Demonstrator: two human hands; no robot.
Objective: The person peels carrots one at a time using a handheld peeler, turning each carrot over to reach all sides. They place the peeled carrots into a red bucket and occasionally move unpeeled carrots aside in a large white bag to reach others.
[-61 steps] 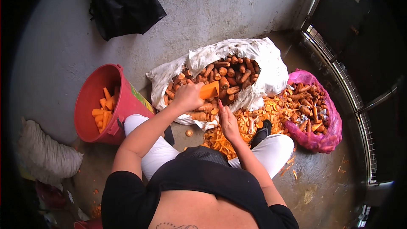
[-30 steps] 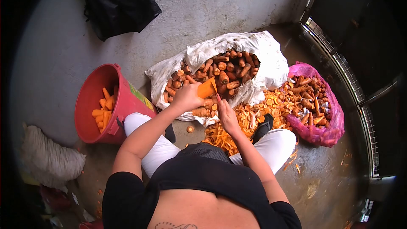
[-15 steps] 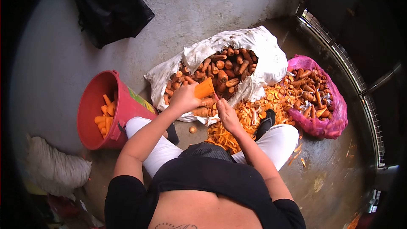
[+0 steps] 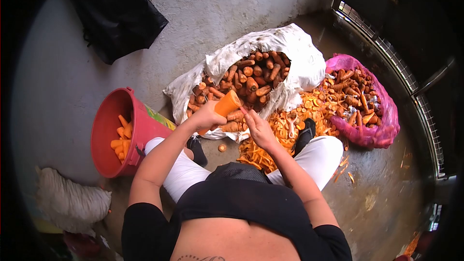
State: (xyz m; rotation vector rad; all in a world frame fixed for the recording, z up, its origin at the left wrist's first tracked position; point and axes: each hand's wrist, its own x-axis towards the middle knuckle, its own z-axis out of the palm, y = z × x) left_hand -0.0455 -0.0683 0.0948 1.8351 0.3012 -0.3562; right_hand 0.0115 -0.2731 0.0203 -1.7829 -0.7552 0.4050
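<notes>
My left hand [image 4: 210, 116] is wrapped round a thick, bright orange peeled carrot [image 4: 227, 103], held tilted in the air with its broad end up and to the right. Closed beside that end, my right hand [image 4: 260, 130] grips a small peeler [image 4: 242, 109] with a reddish handle, mostly hidden by the fingers. The peeler overlaps the carrot's edge in this view. Behind my hands lies a torn-open white sack [image 4: 304, 65] full of unpeeled carrots [image 4: 258, 71]. Orange peelings and cut carrot ends [image 4: 263, 157] are heaped below my right hand, between my legs.
On the left, a red bucket [image 4: 108, 137] leans towards me with peeled carrots [image 4: 123, 137] inside. A pink bag [image 4: 382, 130] of carrots and scraps stands at the right. A pale sack [image 4: 72, 198] lies lower left; a black bag [image 4: 113, 17] hangs at the wall.
In my left hand the carrot has tilted, so more of its length shows below the fingers. The right hand remains close by its end. The whole view has shifted slightly.
</notes>
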